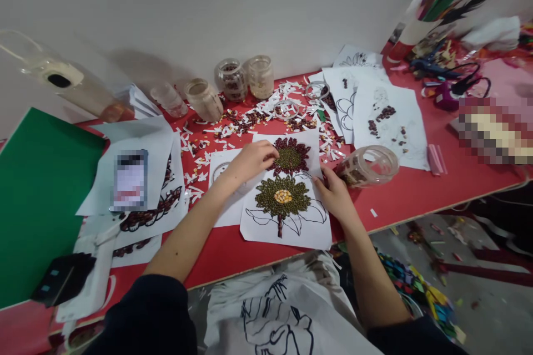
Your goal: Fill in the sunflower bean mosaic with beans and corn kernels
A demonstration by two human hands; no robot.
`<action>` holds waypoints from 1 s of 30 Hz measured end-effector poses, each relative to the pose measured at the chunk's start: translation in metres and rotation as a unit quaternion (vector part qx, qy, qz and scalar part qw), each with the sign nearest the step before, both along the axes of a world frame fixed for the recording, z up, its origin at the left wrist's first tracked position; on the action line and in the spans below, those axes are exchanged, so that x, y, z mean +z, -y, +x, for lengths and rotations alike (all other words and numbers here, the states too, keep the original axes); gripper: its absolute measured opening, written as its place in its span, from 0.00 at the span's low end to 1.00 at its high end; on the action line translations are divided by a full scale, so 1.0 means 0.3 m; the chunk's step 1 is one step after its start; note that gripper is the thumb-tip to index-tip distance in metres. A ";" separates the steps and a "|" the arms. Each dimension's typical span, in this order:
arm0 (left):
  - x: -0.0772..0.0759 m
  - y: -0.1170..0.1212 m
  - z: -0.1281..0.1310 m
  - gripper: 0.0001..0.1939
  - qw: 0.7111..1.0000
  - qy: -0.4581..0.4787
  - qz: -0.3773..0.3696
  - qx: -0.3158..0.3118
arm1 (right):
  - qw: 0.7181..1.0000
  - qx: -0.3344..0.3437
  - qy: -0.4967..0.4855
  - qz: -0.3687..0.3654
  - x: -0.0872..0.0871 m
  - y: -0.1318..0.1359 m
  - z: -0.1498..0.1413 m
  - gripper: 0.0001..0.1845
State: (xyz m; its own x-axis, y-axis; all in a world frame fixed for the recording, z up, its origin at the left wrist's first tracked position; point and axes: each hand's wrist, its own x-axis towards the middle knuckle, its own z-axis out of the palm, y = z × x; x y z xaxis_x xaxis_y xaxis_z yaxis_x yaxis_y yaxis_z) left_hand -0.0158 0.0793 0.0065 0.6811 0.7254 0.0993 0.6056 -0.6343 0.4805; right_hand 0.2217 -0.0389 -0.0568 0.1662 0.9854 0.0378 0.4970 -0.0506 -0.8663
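Note:
A white sheet of paper [258, 230] on the red table carries two flowers made of seeds. The lower flower [266, 194] has green petals and a yellow centre of corn kernels. The upper flower [300, 151] has dark red petals around a green centre. My left hand [260, 158] is closed at the upper flower's left edge, fingertips pressed together; anything between them is too small to make out. Along the sheet's right edge my right hand [335, 193] lies with its fingers apart. Just beyond it a glass jar [377, 166] leans on its side with greenish contents.
Several jars [205, 101] stand by the wall, amid white paper scraps [197, 163] and loose seeds. A phone [130, 180] lies on papers at left, near a green board [37, 194] and a white power strip [94, 283]. Sheets with seeds [400, 122] lie at right.

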 end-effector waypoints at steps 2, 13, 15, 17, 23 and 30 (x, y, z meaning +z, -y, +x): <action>-0.003 0.055 0.044 0.09 0.999 0.026 -0.021 -0.023 | 1.000 0.001 0.001 -0.002 0.007 0.000 -0.002 0.21; -0.092 0.172 0.136 0.06 0.998 0.043 -0.034 0.006 | 1.000 0.001 -0.002 -0.007 0.012 -0.001 -0.004 0.18; -0.098 0.179 0.136 0.06 0.999 0.037 -0.029 0.015 | 1.000 -0.001 -0.002 -0.006 0.010 -0.001 -0.003 0.18; -0.101 0.183 0.134 0.06 0.999 0.032 -0.022 0.024 | 1.000 -0.004 0.000 -0.006 0.009 -0.001 -0.002 0.18; -0.113 0.192 0.132 0.06 0.999 0.028 0.006 0.042 | 1.000 -0.003 -0.008 -0.003 0.009 0.001 -0.004 0.21; -0.133 0.203 0.127 0.08 0.997 0.038 0.044 0.055 | 1.000 -0.006 -0.015 0.013 0.019 0.010 -0.014 0.26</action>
State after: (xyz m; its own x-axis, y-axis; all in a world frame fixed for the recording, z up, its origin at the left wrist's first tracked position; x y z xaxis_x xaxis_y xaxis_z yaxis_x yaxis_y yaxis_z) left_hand 0.0223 0.0184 -0.0335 0.5862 0.7813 0.2143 0.6373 -0.6080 0.4735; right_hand 0.2175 -0.0418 -0.0512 0.1800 0.9820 0.0580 0.4707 -0.0342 -0.8817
